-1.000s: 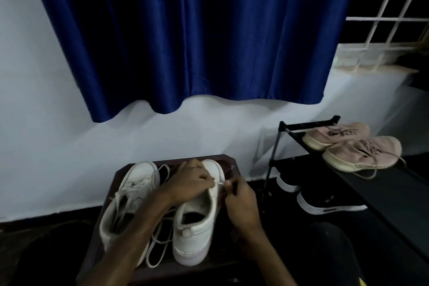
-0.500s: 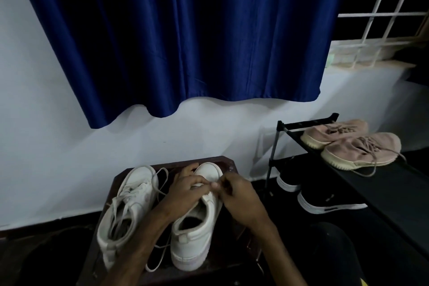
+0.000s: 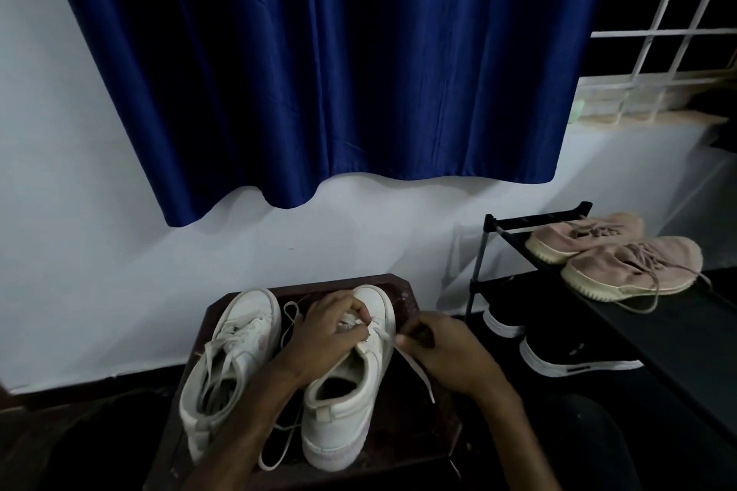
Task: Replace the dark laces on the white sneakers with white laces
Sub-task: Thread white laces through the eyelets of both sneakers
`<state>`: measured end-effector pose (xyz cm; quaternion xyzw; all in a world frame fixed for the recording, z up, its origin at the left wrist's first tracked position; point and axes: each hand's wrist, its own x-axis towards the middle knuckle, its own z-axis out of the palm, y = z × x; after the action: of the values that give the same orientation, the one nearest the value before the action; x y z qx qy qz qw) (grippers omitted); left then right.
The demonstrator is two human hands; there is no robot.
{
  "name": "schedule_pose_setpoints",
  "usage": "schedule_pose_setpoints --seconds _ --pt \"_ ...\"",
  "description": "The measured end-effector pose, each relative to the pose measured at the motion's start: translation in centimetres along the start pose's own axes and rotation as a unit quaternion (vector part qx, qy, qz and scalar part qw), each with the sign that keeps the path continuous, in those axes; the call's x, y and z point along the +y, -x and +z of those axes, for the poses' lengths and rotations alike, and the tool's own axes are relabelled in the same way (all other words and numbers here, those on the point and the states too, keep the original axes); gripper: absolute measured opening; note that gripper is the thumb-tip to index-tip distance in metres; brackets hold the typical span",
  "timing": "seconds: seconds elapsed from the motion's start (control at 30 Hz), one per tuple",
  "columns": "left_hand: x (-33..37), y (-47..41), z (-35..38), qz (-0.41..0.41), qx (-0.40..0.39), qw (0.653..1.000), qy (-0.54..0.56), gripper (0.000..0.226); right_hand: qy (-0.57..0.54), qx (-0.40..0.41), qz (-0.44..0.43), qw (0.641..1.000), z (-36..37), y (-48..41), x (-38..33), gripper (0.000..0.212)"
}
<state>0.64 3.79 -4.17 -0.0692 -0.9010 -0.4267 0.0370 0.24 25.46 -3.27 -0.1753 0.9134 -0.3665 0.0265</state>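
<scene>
In the lower centre of the frame, the white sneaker (image 3: 343, 411) was stood on the dark stool (image 3: 410, 299), with the second sneaker (image 3: 235, 339) at its left. Its upper was gripped at the eyelets by the curled fingers of the left hand (image 3: 327, 331). The white lace (image 3: 414, 373) was pinched by the right hand (image 3: 442, 351), just right of the shoe. The lace should probably be drawn through flat, while the upper is kept steady. Half a second before, the hands were touching; now they were parted and more lace was drawn out.
</scene>
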Motion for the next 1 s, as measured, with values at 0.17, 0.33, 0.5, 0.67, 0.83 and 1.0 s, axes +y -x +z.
schedule_pose_setpoints --seconds 0.17,0.33,0.5,0.67,0.83,1.0 --pt "0.1 0.0 -0.1 0.007 0.008 1.000 0.010 0.032 -0.070 0.081 -0.020 0.994 3.7 -0.6 -1.6 0.022" --pt "0.1 0.2 -0.2 0.000 0.002 1.000 0.008 0.037 0.051 -0.124 0.066 0.989 -0.8 1.3 0.9 0.021" --pt "0.9 0.5 -0.4 -0.042 -0.020 0.998 -0.035 0.062 0.094 -0.037 0.040 0.994 -1.7 0.8 -0.2 0.018" --pt "1.5 0.9 -0.6 -0.061 -0.016 0.997 -0.053 0.089 -0.043 0.075 -0.039 0.996 2.9 -0.3 -2.4 0.021" --pt "1.7 0.9 -0.6 -0.071 -0.026 0.996 -0.044 0.088 0.146 -0.176 0.090 0.969 -1.7 1.8 0.1 0.017" --pt "1.2 0.7 -0.3 -0.081 -0.019 0.996 0.012 0.085 0.073 0.029 0.024 0.997 -0.3 0.5 -1.5 0.034"
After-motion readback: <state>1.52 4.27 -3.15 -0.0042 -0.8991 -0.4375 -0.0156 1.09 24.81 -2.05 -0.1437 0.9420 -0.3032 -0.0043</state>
